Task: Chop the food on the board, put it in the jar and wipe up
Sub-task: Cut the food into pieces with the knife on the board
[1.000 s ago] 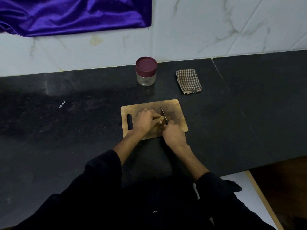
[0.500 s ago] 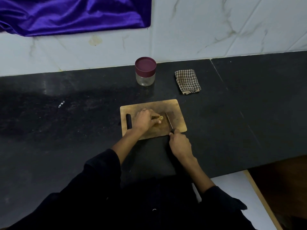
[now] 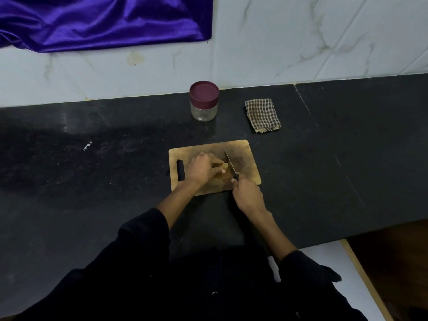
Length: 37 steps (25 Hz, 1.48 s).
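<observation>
One cutting board (image 3: 240, 149), one knife (image 3: 230, 164), one jar (image 3: 203, 101), one checked cloth (image 3: 262, 115), two hands: left hand (image 3: 201, 169), right hand (image 3: 247, 194).

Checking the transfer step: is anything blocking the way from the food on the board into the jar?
Yes. The jar has its maroon lid on, closing its mouth. The black counter between the cutting board and jar shows nothing in between.

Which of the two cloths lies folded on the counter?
The small checked cloth, right of the jar. The purple cloth hangs on the wall instead.
</observation>
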{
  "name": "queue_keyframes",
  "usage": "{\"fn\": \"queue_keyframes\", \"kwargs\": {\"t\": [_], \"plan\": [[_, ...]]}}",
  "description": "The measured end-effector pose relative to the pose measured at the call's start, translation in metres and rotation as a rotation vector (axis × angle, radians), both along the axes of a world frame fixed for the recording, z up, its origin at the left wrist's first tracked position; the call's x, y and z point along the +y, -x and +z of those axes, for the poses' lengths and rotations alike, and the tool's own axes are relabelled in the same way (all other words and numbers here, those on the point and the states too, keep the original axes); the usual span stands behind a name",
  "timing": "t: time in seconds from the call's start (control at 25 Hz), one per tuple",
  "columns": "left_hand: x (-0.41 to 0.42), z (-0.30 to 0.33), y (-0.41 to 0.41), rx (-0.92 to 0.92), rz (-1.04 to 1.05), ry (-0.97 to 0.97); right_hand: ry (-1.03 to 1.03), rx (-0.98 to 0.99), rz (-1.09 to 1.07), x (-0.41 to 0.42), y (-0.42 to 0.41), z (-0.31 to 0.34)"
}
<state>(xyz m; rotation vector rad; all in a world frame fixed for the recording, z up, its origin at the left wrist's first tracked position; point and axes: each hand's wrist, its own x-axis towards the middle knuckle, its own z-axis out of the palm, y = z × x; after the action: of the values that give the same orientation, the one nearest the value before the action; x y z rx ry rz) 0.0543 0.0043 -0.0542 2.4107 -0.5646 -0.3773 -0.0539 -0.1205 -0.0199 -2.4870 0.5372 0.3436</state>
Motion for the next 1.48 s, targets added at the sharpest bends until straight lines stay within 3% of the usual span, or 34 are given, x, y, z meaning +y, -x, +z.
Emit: {"fn": "queue_keyframes", "kwargs": {"t": [1.48], "plan": [[0.002,-0.003,0.0,-0.067,-0.034,-0.015,0.051,-0.014,0.017,0.011,-0.022,0.008]]}}
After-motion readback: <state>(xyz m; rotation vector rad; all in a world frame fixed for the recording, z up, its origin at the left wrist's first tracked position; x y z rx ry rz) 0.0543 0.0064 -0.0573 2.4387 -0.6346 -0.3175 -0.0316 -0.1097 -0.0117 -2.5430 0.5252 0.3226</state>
